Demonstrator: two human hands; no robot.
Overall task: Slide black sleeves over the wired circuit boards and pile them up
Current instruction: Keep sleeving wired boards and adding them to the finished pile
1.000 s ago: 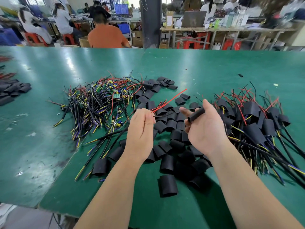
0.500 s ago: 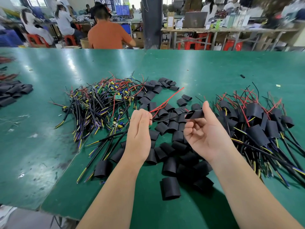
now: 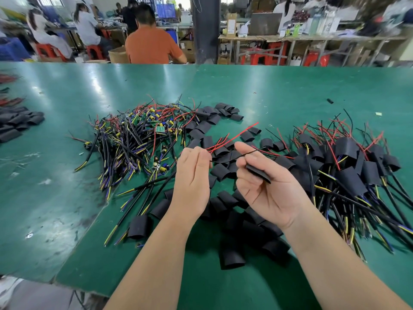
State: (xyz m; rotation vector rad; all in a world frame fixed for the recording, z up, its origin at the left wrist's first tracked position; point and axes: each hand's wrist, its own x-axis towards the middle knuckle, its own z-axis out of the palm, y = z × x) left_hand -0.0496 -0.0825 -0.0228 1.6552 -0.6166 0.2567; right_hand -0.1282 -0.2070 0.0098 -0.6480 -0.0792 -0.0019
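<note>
Pinching red wires, left hand faces right hand gripping a black sleeve.

Bright, even light fills the room, seemingly from overhead and from a pale opening well beyond the far edge of the table. Whitish streaks of glare lie on the glossy green top toward its far left corner. Shadows are soft and faint, deepest beneath the forearms by the near edge. The middle of the table is sharp; the workers and benches beyond it are smeared. The wide lens stretches the forearms and tilts lines at the sides.
</note>
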